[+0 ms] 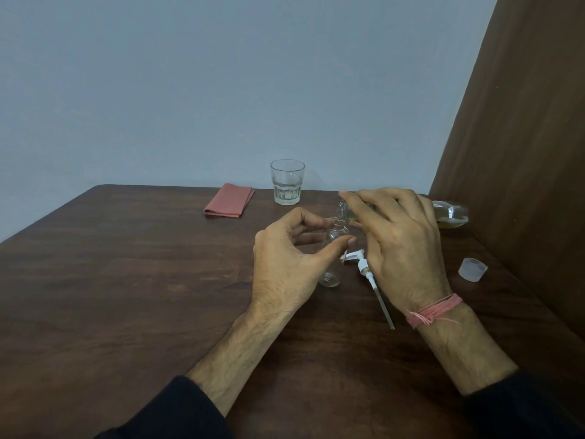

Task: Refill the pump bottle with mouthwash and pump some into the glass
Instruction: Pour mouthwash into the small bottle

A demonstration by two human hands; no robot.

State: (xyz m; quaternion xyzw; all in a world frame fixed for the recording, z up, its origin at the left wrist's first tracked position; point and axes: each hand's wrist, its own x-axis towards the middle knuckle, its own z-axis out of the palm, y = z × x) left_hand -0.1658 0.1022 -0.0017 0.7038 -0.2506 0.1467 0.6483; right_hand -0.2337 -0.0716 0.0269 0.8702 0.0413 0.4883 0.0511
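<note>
A small clear pump bottle [333, 248] stands upright on the brown table [126, 280] with its top off. My left hand [286, 258] grips it around the upper body with thumb and fingers. My right hand [400, 239] holds a clear mouthwash bottle [451, 213] tipped on its side, yellowish liquid inside, its mouth right over the pump bottle's neck. The white pump head with its long dip tube [373, 280] lies on the table between my hands. A clear drinking glass [287, 182] stands behind, near the table's far edge.
A folded pink cloth [229, 200] lies left of the glass. A translucent bottle cap [472, 269] rests on the table at the right, close to a brown panel [522, 137] that borders the table on that side.
</note>
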